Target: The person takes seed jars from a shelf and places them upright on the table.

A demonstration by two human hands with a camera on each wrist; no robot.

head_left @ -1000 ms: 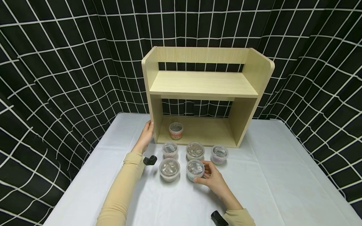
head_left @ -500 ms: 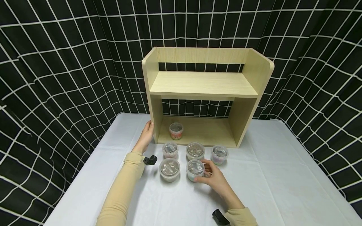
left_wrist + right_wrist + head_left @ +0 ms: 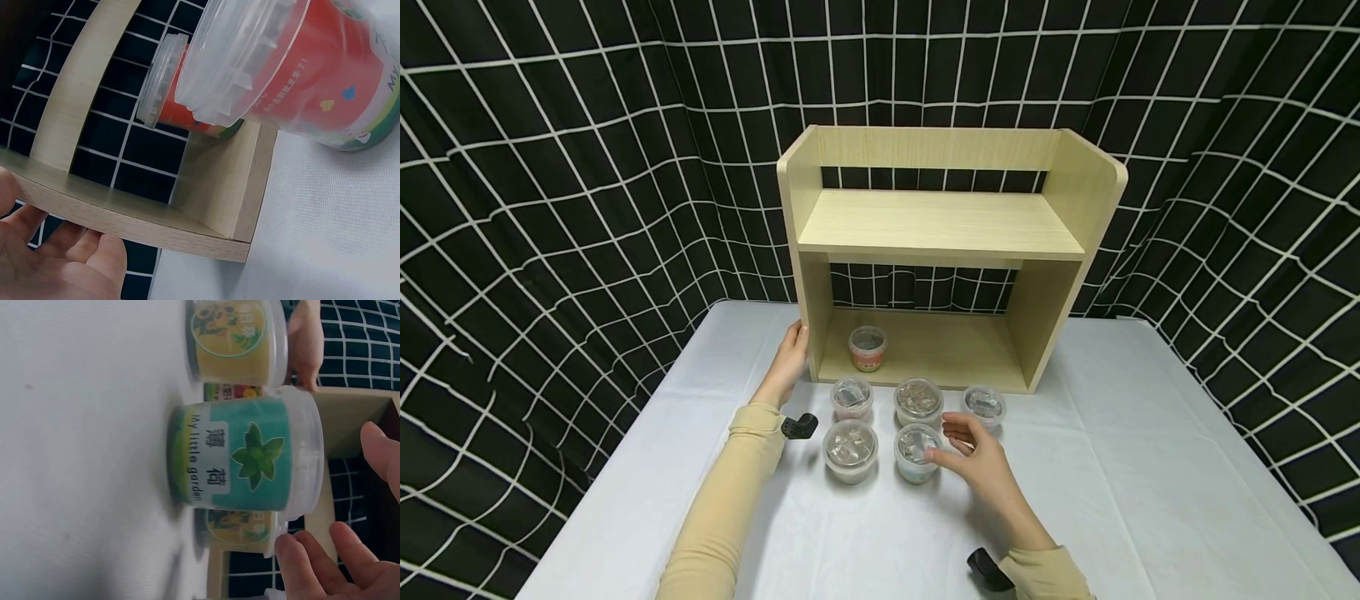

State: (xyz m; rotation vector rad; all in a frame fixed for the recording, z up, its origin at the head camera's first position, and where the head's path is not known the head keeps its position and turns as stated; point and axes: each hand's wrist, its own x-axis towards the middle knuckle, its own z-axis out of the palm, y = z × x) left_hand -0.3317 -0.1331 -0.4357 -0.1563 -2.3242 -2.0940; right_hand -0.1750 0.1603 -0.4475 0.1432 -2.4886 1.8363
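Note:
A small wooden shelf (image 3: 940, 250) stands on the table. My left hand (image 3: 786, 362) holds its left side panel, the thumb overlapping the edge and the fingers along the outer face in the left wrist view. My right hand (image 3: 973, 458) hovers over the right side of a clear-lidded plant tub (image 3: 913, 462), thumb and fingers spread apart. That tub stands upright, with a green leaf on its teal label (image 3: 259, 456). Other lidded tubs surround it: one front left (image 3: 850, 454), three behind, including the right-hand one (image 3: 985, 404) that my fingers partly cover.
A red-labelled tub (image 3: 867, 350) stands on the shelf's lower board, near its left panel. White cloth (image 3: 1150, 483) covers the table. Black grid-patterned curtains (image 3: 550, 208) hang behind and at both sides.
My right hand has loosened from around the teal-labelled tub and lifted slightly up and to the right. The tub stays in place. My left hand has not moved.

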